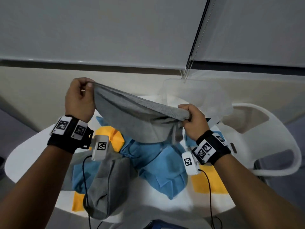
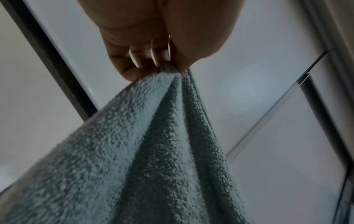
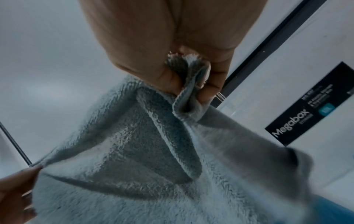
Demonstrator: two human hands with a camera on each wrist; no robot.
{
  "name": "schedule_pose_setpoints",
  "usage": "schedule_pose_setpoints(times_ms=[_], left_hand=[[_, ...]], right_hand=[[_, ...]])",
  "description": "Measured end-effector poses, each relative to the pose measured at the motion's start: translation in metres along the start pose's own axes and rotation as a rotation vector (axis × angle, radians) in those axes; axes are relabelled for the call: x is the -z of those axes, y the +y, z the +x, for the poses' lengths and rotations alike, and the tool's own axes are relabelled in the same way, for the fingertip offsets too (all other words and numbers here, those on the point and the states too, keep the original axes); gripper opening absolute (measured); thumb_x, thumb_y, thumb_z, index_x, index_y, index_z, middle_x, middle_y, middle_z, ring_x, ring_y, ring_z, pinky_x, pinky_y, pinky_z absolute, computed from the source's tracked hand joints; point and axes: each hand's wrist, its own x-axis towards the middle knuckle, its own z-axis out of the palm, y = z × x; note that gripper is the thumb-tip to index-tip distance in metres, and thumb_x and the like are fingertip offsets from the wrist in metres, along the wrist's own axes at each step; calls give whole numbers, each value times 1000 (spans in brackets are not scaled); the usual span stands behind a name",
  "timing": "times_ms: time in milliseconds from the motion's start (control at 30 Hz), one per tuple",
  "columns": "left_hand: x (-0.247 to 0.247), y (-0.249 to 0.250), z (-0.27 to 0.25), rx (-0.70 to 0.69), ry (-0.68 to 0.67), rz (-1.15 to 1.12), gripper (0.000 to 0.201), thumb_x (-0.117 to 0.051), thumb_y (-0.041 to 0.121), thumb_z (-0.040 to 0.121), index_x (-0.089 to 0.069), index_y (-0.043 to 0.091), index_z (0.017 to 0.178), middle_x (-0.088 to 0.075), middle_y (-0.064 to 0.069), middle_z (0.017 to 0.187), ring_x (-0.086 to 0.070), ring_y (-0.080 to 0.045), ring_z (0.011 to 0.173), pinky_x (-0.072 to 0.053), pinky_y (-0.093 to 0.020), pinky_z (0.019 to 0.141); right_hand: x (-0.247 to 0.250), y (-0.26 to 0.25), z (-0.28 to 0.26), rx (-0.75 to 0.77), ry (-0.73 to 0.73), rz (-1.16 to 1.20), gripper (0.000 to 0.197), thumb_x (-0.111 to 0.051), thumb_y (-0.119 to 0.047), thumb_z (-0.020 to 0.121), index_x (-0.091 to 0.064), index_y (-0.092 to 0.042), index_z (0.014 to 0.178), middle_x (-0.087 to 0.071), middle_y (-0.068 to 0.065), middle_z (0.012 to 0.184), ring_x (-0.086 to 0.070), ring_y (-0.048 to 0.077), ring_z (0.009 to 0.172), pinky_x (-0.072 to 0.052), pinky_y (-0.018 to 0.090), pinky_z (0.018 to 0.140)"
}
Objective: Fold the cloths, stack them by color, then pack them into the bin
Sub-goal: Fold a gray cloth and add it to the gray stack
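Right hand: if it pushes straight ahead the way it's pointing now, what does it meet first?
Probably the clear plastic storage bin: the right hand, gripping the grey terry cloth, points toward its near wall. Depth between them is unclear.

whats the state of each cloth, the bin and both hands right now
held gray cloth: lifted, stretched between both hands
left hand: pinches one corner
right hand: grips the other end
second gray cloth: crumpled on table
blue cloths: unfolded, heaped
yellow cloths: flat on table
clear bin: open; contents not visible
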Motion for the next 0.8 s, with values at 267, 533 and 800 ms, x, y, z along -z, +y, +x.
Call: schedule_pose_setpoints(times_ms=[267,533,800], left_hand=[[40,34,30,-71,239,-59,14,-49,32,91,-60,39,85,-62,16,83,-59,-15,76,-56,-42,68],[72,33,40,-219,201,-149,14,-49,38,98,-60,29,98,-63,5,93,-61,-16,86,-50,-38,76],[96,-2,81,-18,274,-145,37,-58,50,91,-66,18,108,-66,-4,120,-62,-15,93,-46,-25,90]], right_hand=[[32,-30,13,73,149,90,36,-59,10,81,-56,-25,75,-71,2,89,-67,16,83,-54,23,70],[64,-68,1,103,98,460,17,-66,-2,87,-66,-19,90,-73,-5,78,-68,18,76,-60,36,67],[79,-95,6,162,221,644,9,-64,-7,89,-65,-15,90,-74,-5,77,-67,12,73,-58,33,72]])
